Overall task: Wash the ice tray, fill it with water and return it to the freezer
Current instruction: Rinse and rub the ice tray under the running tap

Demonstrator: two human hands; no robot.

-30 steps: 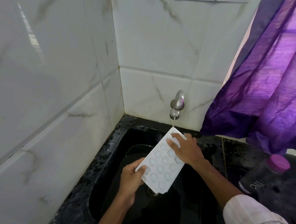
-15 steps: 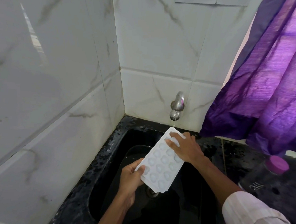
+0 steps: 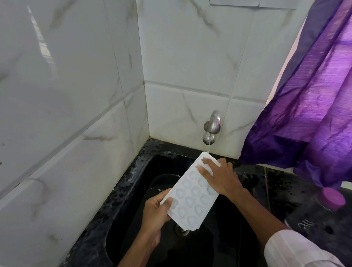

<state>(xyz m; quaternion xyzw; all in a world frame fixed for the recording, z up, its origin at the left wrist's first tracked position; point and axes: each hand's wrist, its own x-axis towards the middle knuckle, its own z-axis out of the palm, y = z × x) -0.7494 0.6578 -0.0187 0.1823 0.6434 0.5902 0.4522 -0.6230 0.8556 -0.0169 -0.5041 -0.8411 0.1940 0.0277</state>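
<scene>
Holding ice tray under running tap, over sink.

Item 1: ice tray, white, cavities facing up, tilted w/ far end raised just below tap; thin water stream lands on far edge. Tray sits above black sink, not touching it. L hand: grips near-left corner, thumb on top face, fingers underneath. R hand: fingers laid fairly flat across far end, pressing on cavities, not wrapped round; thumb hidden. R sleeve pale, striped. Misc: dark bottle w/ pink cap on counter to the right; purple curtain upper right; white marble-look tiles on both walls.
</scene>
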